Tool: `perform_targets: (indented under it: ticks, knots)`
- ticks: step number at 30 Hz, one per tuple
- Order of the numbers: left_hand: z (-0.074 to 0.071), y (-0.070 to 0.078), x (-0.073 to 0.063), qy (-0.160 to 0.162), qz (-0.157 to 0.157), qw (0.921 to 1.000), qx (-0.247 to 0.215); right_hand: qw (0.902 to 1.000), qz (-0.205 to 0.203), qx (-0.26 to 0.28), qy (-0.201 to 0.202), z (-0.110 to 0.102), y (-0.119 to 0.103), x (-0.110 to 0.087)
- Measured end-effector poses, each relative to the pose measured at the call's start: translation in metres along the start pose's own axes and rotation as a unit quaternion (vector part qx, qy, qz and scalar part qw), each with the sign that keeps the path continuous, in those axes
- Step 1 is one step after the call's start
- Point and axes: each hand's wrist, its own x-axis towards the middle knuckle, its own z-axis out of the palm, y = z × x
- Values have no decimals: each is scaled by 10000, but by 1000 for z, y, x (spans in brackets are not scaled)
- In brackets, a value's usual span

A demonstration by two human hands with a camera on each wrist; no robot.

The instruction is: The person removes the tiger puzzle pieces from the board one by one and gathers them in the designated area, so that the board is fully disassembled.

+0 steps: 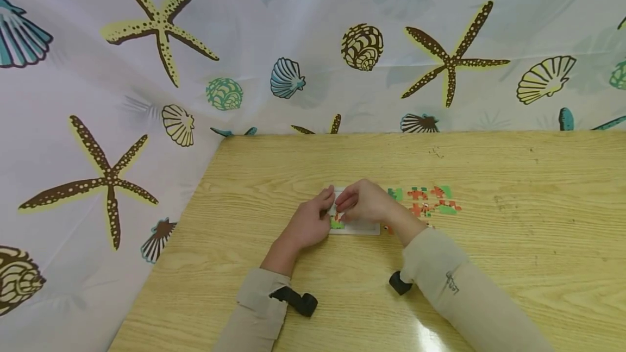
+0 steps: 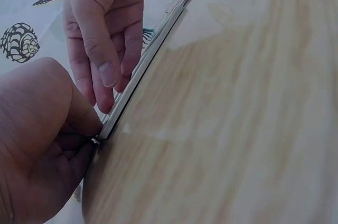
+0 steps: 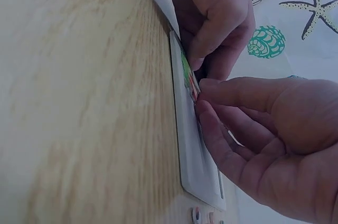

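Observation:
A white puzzle tray lies flat on the table, with a green-and-orange section of puzzle at its left end. My left hand grips the tray's left edge; in the left wrist view its thumb and curled fingers meet at the tray's corner. Over the left part of the tray, my right hand pinches a small orange puzzle piece between thumb and fingertips, low against the tray. The hands are close together, and the right one hides much of the tray in the head view.
Several loose orange and green puzzle pieces lie right of the tray, some partly behind my right forearm. The wooden table reaches back to a white curtain printed with shells and starfish, which also hangs along the left side.

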Motion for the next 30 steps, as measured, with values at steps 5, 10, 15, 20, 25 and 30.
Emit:
perform_targets:
  ticks: [5,10,15,20,25,30]
  knots:
    - [-1,1,0,8,4,10000,3,10000,92,-24,-1,2,-1,2]
    - [-1,0,-1,22,36,10000,51,9999,113,45,89,2,-3,2]
    - [0,-1,0,1,22,10000,74,9997,117,-86,195,2,-5,0]
    - [0,-1,1,-52,-74,9999,48,9991,221,-266,235,-1,-4,-1]
    - [0,0,1,-62,-64,9999,50,9990,236,-354,169,-4,0,-1]
    - [0,-2,0,-96,-105,9999,88,9992,267,-283,99,-6,1,-3]
